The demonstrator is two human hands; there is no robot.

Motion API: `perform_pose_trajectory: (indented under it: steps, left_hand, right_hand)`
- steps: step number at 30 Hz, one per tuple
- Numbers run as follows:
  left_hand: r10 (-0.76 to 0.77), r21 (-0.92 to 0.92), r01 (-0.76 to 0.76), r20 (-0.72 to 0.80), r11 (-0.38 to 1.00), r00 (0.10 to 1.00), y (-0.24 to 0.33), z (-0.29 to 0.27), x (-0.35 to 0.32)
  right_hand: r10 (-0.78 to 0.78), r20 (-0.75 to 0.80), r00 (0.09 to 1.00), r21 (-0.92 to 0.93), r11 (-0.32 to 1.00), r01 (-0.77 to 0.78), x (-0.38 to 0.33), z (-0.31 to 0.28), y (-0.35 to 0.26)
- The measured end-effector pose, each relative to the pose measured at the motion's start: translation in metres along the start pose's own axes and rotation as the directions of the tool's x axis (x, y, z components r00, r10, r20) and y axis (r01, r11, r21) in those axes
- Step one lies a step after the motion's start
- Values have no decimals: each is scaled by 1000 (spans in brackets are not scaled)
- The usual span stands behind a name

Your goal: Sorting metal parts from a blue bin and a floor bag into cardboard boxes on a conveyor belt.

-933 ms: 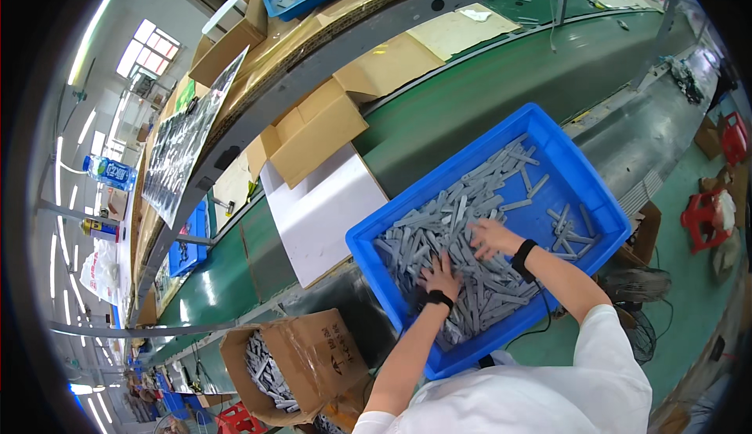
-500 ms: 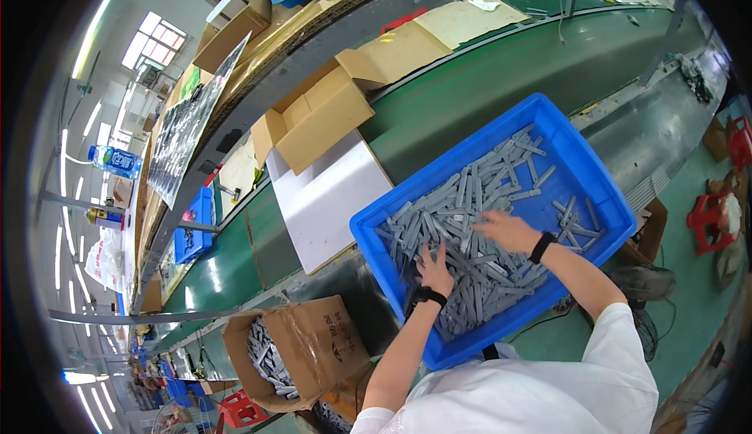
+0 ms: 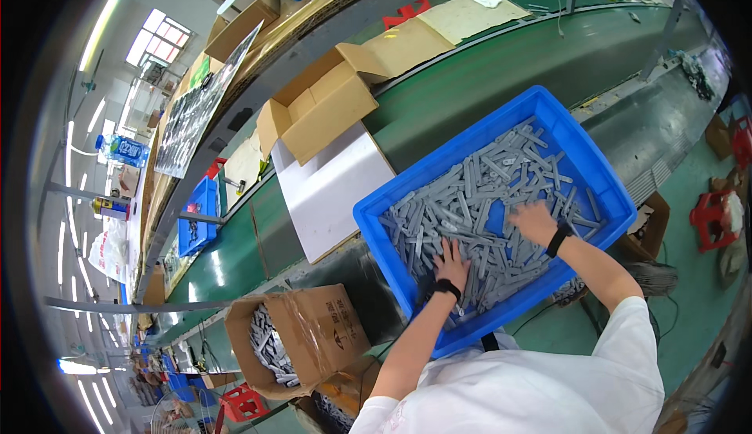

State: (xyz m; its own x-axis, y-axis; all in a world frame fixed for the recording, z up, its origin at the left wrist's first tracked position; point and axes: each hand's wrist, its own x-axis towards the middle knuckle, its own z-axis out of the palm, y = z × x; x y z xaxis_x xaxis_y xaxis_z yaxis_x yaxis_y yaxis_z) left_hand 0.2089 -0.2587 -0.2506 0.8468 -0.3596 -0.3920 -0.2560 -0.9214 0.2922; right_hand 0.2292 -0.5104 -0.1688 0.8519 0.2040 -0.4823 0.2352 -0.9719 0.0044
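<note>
At the left of my view, a cardboard box (image 3: 333,336) stands with its mouth open, and more grey pieces (image 3: 272,348) show inside it. Next comes a white board (image 3: 325,199) with an opened carton (image 3: 317,117) lying over its far end.

To the right of these is the blue tub (image 3: 565,138), where the grey strips (image 3: 458,191) lie heaped loose, crossing at all angles. I can't make out what supports the tub underneath.

My left hand (image 3: 451,265) rests palm down on the near part of the heap, fingers spread, gripping nothing that I can see. In the middle, a bare patch of blue floor shows between the strips. Right of it, my right hand (image 3: 535,222) reaches in with fingers bent down among the strips; the fingertips are partly hidden, so I can't tell whether they pinch any.

I judge each strip light and stiff, likely to slide readily over its neighbours, while the full tub would be weighty. I'd take a single strip across its narrow width near mid-length, or scoop several with cupped fingers. For the tub, I'd hold the rim on two opposite sides.
</note>
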Motion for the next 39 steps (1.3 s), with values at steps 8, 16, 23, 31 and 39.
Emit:
perform_pose_trajectory:
  steps: [8, 16, 23, 31, 39]
  left_hand:
    - [115, -257, -156, -166, 954, 979, -20, -33, 13]
    - [-154, 24, 152, 162, 988, 975, 24, -22, -54]
    - [312, -232, -266, 192, 936, 931, 34, -4, -66]
    - [252, 83, -261, 101, 962, 962, 36, -25, -37]
    - [84, -578, -143, -128, 803, 988, 9, -66, -47]
  right_hand:
    - [-442, 300, 845, 583, 786, 204, -15, 21, -53]
    - [124, -183, 975, 300, 952, -65, -10, 6, 11]
    - [-108, 323, 940, 180, 982, 51, -24, 36, 14]
    - [-137, -301, 944, 465, 843, 271, -6, 52, 25]
    - [315, -213, 925, 391, 895, -215, -55, 0, 39]
